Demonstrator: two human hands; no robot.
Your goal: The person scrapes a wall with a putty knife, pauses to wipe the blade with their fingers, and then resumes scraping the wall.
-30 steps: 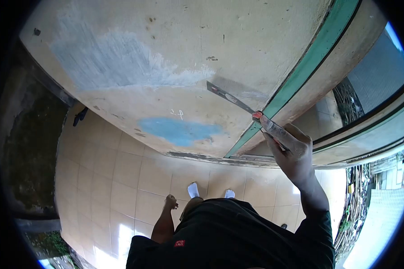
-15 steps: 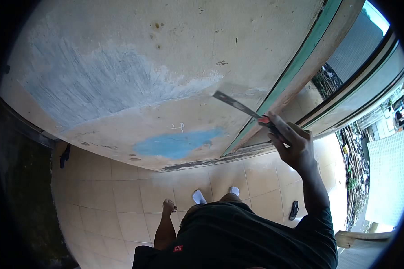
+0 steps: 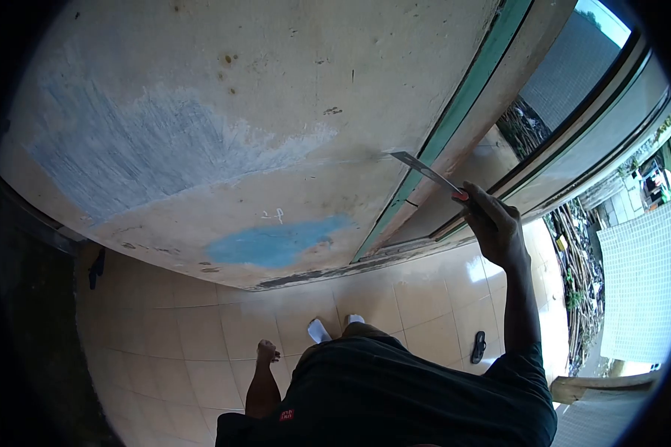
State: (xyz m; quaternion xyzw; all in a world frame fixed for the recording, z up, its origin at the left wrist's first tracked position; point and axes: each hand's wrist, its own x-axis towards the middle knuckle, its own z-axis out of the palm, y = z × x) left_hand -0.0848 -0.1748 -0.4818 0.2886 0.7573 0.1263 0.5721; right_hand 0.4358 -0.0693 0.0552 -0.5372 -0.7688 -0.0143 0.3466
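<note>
My right hand [image 3: 493, 223] is closed round the red and black handle of a flat metal scraper [image 3: 427, 173], held out to the left. The scraper's blade tip is at or just in front of the beige wall [image 3: 291, 97], beside the green strip [image 3: 455, 119]; whether it touches cannot be made out. Low on my left, my left hand [image 3: 268, 352] hangs over the tiled floor, fingers loosely apart and nothing visible in them. The wall bears a large whitish-blue scraped patch [image 3: 156, 145] and a smaller bright blue patch [image 3: 276, 242].
A window [image 3: 574, 82] with a dark frame stands at the upper right. A black sandal [image 3: 479, 347] lies on the tiled floor [image 3: 417, 298], and dark footwear [image 3: 97, 268] lies at the far left. Stacked sticks [image 3: 578, 283] are outside on the right.
The scraper in my right hand has moved right along the wall, towards the green strip. The whole view has shifted slightly. My left hand still hangs low.
</note>
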